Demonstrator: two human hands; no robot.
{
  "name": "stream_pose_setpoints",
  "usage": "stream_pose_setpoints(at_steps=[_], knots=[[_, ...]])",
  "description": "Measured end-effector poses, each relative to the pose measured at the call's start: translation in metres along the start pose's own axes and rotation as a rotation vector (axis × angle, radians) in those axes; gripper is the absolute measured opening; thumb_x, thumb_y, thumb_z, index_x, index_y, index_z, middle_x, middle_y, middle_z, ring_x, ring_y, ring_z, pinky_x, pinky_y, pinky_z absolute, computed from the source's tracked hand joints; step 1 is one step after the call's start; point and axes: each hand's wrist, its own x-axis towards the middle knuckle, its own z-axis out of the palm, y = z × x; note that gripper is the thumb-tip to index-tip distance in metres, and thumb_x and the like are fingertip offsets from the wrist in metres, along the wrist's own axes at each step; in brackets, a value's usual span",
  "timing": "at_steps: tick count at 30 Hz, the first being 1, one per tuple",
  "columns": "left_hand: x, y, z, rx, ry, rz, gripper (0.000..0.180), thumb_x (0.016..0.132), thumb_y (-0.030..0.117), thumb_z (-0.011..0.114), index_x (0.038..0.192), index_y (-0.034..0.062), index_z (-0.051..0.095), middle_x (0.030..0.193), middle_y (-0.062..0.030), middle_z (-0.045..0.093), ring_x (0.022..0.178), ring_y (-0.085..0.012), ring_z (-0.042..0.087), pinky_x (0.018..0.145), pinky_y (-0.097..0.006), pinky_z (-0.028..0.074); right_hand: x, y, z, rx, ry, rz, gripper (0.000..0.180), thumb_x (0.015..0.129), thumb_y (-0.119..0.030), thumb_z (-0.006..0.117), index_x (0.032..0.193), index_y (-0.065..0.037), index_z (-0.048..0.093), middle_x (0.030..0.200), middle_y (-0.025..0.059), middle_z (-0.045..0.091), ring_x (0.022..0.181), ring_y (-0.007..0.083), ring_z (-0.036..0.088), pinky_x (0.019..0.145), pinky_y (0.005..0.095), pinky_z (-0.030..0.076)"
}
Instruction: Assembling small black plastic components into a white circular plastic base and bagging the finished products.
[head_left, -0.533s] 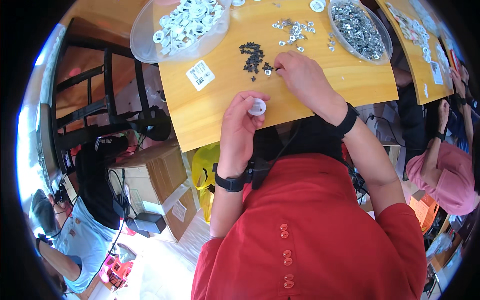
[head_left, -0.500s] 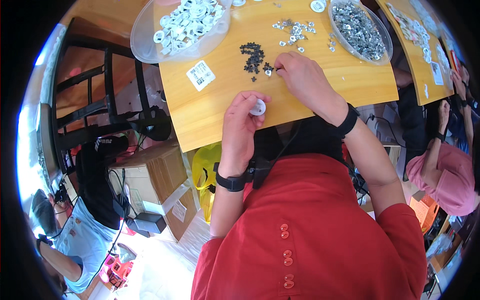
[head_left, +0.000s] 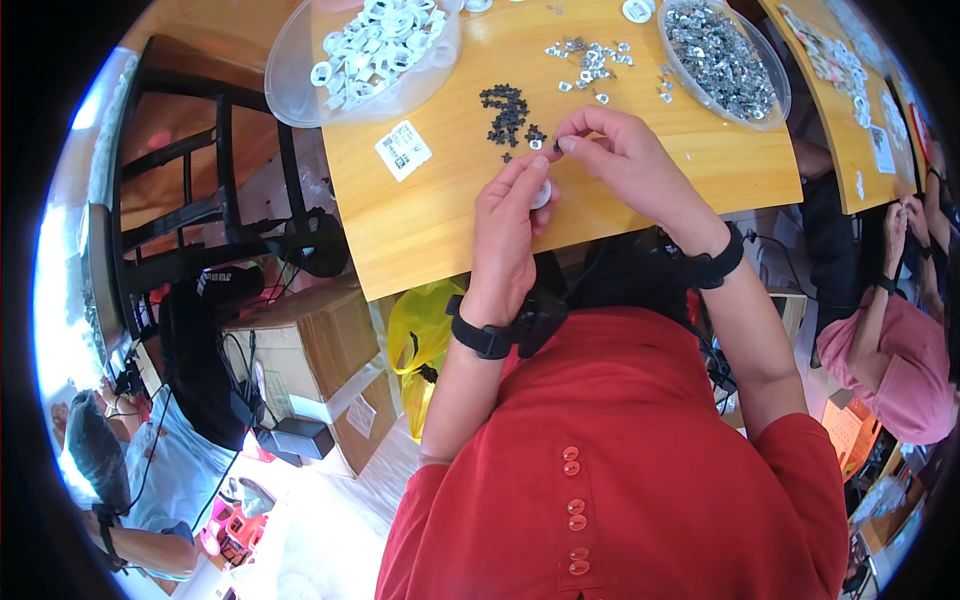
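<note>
My left hand (head_left: pixel 508 222) is closed round a small round white plastic piece (head_left: pixel 541 194), which shows partly past the fingers. Close by, my right hand (head_left: pixel 632 168) pinches a tiny black part (head_left: pixel 557 147) between thumb and forefinger. The two hands' fingertips are almost together over the table's near side. Just beyond them lies a small pile of black cross-shaped parts (head_left: pixel 506 112). A small silvery metal piece (head_left: pixel 536 144) sits at that pile's near right end, beside my fingertips.
On the wooden table (head_left: pixel 420 225) stand a clear tub (head_left: pixel 290 85) of white plastic pieces and a clear bowl (head_left: pixel 783 95) of metal pieces. Loose metal pieces (head_left: pixel 592 66) and a white label (head_left: pixel 403 151) lie between. Other people sit left and right; a cardboard box (head_left: pixel 300 345) stands left.
My left hand has moved right and up, bringing the white piece close to my right hand. My right hand has shifted slightly right, drawing the black part off the tabletop pile.
</note>
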Motion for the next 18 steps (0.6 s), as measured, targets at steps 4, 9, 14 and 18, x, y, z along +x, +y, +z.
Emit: stream_pose_setpoints(at_steps=[4,9,14,18], knots=[[0.000,-0.002,0.000,-0.077,-0.031,-0.006,0.016,0.093,0.023,0.055,0.098,0.0082,0.059,0.074,0.0028,0.055,0.060,-0.0054,0.042,0.054,-0.019,0.031,-0.006,-0.013,-0.001,0.176,-0.135,0.112,0.012,0.088,-0.009,0.057,0.096,-0.001,0.061,0.084,0.0002,0.062,0.073,0.0060,0.054,0.067,0.0233,0.045],[-0.001,-0.005,-0.005,-0.212,-0.067,-0.043,0.012,0.091,0.020,0.059,0.097,0.0093,0.059,0.076,0.0026,0.056,0.060,-0.0054,0.044,0.054,-0.019,0.033,-0.010,-0.013,-0.001,0.184,-0.137,0.035,0.012,0.088,-0.008,0.057,0.096,-0.001,0.062,0.081,-0.0017,0.060,0.065,0.0035,0.049,0.060,0.0199,0.041],[-0.003,-0.007,-0.008,-0.300,-0.080,-0.062,0.014,0.088,0.016,0.061,0.101,0.0096,0.058,0.078,0.0023,0.056,0.060,-0.0056,0.045,0.055,-0.020,0.034,-0.014,-0.009,0.004,0.124,-0.074,-0.075,0.010,0.087,-0.007,0.059,0.093,-0.001,0.064,0.072,-0.0032,0.057,0.057,0.0029,0.043,0.052,0.0201,0.037],[-0.005,-0.005,-0.010,-0.340,-0.049,-0.007,0.011,0.088,0.014,0.060,0.098,0.0107,0.057,0.078,0.0021,0.055,0.062,-0.0058,0.045,0.055,-0.020,0.034,-0.020,-0.012,0.008,0.125,-0.014,-0.039,0.010,0.085,-0.007,0.061,0.093,0.000,0.064,0.071,-0.0009,0.058,0.056,0.0035,0.044,0.051,0.0209,0.037]])
